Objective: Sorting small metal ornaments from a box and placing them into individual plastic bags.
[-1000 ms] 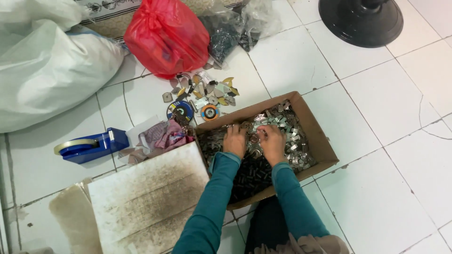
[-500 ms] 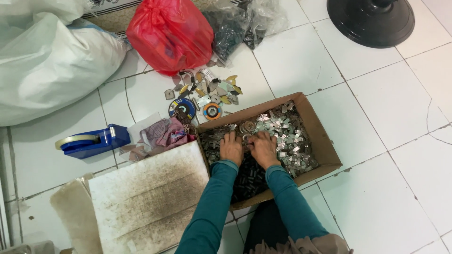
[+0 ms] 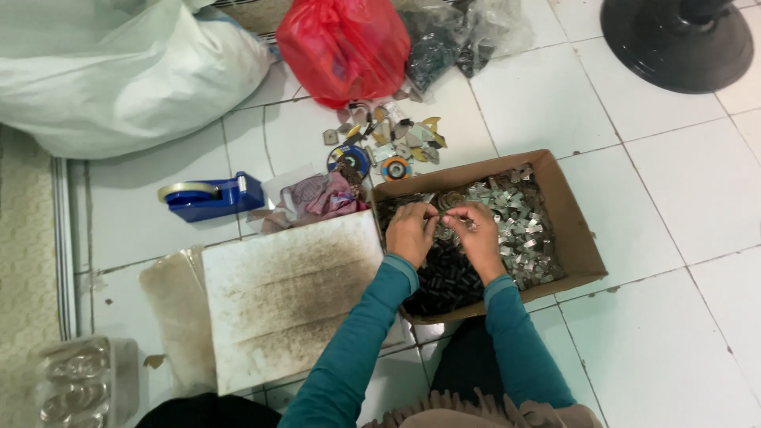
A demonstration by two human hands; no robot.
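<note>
Your left hand (image 3: 412, 231) and right hand (image 3: 478, 234) meet mid-frame over the box (image 3: 583, 246), both grips pinched together on 1 small metal part (image 3: 449, 219).

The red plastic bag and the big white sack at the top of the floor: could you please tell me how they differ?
The red plastic bag is small, glossy and bright; the white sack is far larger, pale and matte. The bag sits just above the scattered small parts, the sack further left. Both lie bulging on the tiled floor.
</note>
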